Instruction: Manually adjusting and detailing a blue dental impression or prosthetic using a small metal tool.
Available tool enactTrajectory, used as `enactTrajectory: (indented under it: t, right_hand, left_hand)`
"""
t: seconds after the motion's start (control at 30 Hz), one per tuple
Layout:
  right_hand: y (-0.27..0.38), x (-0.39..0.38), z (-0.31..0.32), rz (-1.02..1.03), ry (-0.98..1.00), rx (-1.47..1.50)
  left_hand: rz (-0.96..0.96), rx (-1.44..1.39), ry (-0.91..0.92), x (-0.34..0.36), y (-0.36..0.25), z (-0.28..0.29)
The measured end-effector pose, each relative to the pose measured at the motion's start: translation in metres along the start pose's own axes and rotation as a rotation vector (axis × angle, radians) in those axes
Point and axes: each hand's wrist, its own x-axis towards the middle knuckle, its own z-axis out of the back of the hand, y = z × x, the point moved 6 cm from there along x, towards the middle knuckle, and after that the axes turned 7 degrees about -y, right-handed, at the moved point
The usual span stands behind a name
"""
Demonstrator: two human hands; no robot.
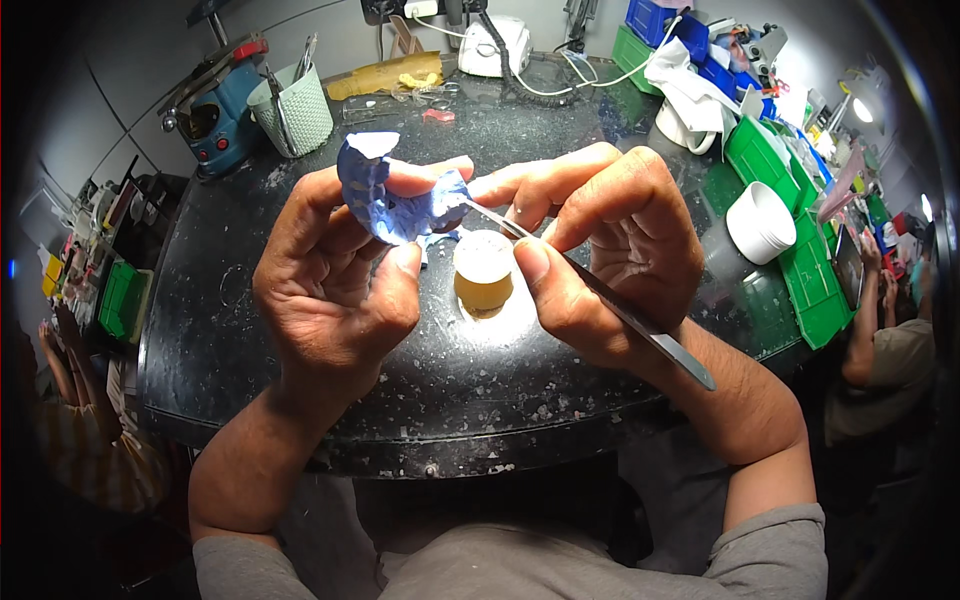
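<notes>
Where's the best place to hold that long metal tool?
Probably by its slim part just behind the thin tip, coming from the right with thumb and finger on opposite sides. The long metal tool slants, its tip at the blue piece, with the left hand beyond. The right hand pinches it that way.

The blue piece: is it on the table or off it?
Off it: the left hand holds the blue piece above the table, with a metal tool at its right end.
</notes>
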Motion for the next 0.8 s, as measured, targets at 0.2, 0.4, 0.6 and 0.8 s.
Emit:
enactTrajectory:
  t: [0.2, 0.4, 0.6, 0.8]
  right_hand:
    - [-0.004, -0.002, 0.001, -0.172, -0.12, 0.031]
    - [-0.009, -0.002, 0.0, -0.191, -0.142, 0.117]
    - [-0.003, 0.0, -0.001, -0.173, -0.031, 0.05]
    - [-0.006, 0.0, -0.002, -0.185, -0.149, 0.17]
  left_hand:
    - [0.062, -0.043, -0.036, 0.0, 0.001, -0.001]
    - [0.084, -0.066, -0.058, 0.0, 0.004, 0.002]
    - [0.001, -0.025, -0.007, 0.0, -0.002, 0.001]
    - [0.013, -0.013, -0.005, 0.0, -0.003, 0.001]
